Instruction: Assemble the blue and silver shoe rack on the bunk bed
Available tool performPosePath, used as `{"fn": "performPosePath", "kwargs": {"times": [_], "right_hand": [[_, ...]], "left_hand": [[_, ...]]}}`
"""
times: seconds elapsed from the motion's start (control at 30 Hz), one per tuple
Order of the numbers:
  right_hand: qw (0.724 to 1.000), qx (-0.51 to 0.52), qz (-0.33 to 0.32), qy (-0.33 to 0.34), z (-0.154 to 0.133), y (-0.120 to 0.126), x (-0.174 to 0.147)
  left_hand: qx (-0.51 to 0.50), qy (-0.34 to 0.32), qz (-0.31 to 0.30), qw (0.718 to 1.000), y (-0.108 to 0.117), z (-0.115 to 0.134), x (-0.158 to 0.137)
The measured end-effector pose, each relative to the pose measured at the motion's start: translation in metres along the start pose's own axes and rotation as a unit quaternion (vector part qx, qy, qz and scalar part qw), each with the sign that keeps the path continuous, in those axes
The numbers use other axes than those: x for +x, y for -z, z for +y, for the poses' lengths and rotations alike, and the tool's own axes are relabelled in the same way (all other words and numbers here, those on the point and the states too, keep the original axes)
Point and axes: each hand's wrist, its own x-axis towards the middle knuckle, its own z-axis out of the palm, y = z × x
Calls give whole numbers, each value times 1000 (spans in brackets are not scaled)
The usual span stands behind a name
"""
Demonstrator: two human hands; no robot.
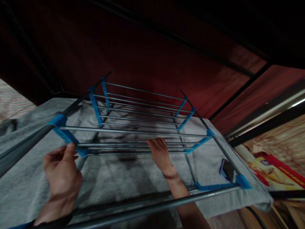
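A dark red backdrop [147, 54] rises past the far edge of the tabletop [250, 200], which is covered in grey cloth. The rack [133, 130] takes up much of the tabletop, reaching from the near edge toward the far edge. Its dark poles [225, 152] run lengthwise, one by the right edge, and its thin metal rods [114, 144] cross between the two sides in groups.

Past the right edge, below the cloth, is a red and yellow box [274, 171].

The left hand [63, 167] is toward the left edge, fingers bent and thumb drawn in close to them, the thumb tip at the lower end of a blue bracket [68, 135]; whether it grips the bracket, I cannot tell. The right hand [159, 152] is near the middle, closed over the rods of the nearer group, with its forearm passing under the rack's near bar [152, 210].

More blue brackets join rods and poles along both sides. Smallest is a phone [226, 170], lying flat near the right edge, partly behind a pole.
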Motion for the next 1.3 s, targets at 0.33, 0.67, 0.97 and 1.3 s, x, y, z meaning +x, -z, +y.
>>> {"fn": "performPosePath", "kwargs": {"times": [0.33,0.67,0.97,1.3], "right_hand": [[998,-14,41,54,13,-7,-10],[991,-51,54,112,24,-10,-16],[989,-48,43,136,32,-15,-20],[990,-45,46,124,28,-1,-16]], "left_hand": [[209,-303,-26,930,-3,-27,-15],[419,-411,-53,808,-1,-31,-34],[449,-479,-189,730,-4,-34,-36],[426,-499,-168,736,-14,-12,-30]]}}
